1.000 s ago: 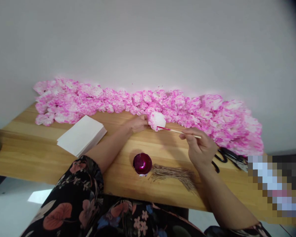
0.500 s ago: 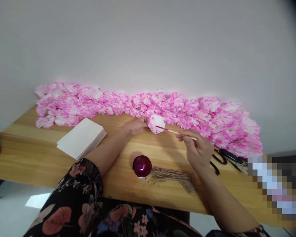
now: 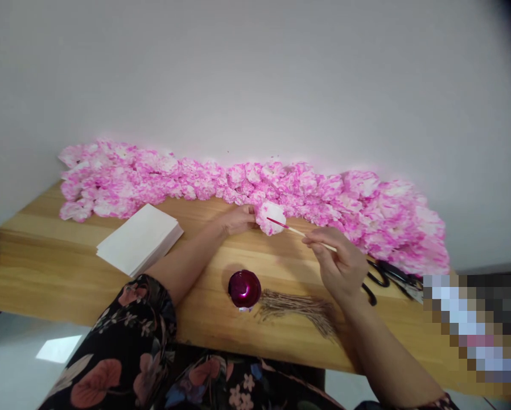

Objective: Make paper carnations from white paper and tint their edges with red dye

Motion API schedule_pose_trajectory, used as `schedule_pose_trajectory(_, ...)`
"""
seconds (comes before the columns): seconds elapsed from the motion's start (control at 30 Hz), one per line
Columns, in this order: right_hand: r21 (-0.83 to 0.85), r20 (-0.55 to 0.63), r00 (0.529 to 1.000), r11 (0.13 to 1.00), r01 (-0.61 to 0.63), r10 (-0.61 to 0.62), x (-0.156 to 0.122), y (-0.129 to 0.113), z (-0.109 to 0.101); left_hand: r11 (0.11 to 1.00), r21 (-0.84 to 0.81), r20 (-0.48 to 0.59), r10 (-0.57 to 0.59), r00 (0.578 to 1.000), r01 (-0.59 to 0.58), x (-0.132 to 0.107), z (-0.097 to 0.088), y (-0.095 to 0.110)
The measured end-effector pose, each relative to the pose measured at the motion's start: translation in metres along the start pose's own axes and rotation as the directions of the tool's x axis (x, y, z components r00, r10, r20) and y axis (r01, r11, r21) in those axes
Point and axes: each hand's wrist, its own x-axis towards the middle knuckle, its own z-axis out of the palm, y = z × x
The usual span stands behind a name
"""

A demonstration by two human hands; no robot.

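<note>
My left hand [image 3: 240, 219] is closed on a white paper flower [image 3: 276, 214] with pink marks, holding it above the table from its left side. A thin stick [image 3: 298, 232], pale with a dark red end, is pinched in my right hand [image 3: 341, 259]. Its red end lies across the flower's front; whether it touches the petals I cannot tell. Below the hands stands a small cup [image 3: 244, 289] of dark magenta liquid. Beside the cup lies a bundle of thin brown twigs [image 3: 296, 307], close to my right forearm.
A long heap of pink-and-white flowers [image 3: 144, 176] runs along the wall at the back of the wooden table [image 3: 33, 267]. A stack of white paper [image 3: 138, 236] sits by my left forearm. Black-handled scissors [image 3: 394, 273] lie right of my right hand. A blurred-out patch covers the far right.
The stick in my right hand has shifted very slightly left and down over the flower. The whole view has moved a little. Both hands keep their hold.
</note>
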Motion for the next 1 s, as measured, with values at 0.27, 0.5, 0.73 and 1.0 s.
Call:
schedule_pose_trajectory(0.27,-0.076,0.067,0.994,0.993,0.094,-0.089,0.001,-0.003,-0.002,1.0,-0.01,-0.012,-0.009,1.0,0.009,-0.001,0.002,0.0)
schedule_pose_trajectory(0.5,0.14,-0.162,0.961,0.969,-0.201,0.223,-0.005,0.007,-0.007,1.0,-0.024,0.007,-0.009,1.0,0.01,-0.003,0.005,0.004)
schedule_pose_trajectory(0.73,0.137,-0.163,0.956,0.966,-0.221,0.242,-0.007,0.012,-0.005,0.998,-0.051,-0.031,-0.036,0.999,0.035,-0.004,0.006,0.005)
schedule_pose_trajectory(1.0,0.103,-0.119,0.965,0.97,-0.22,0.232,-0.006,0.012,-0.005,0.999,-0.04,0.02,-0.01,1.0,0.01,-0.003,0.003,0.002)
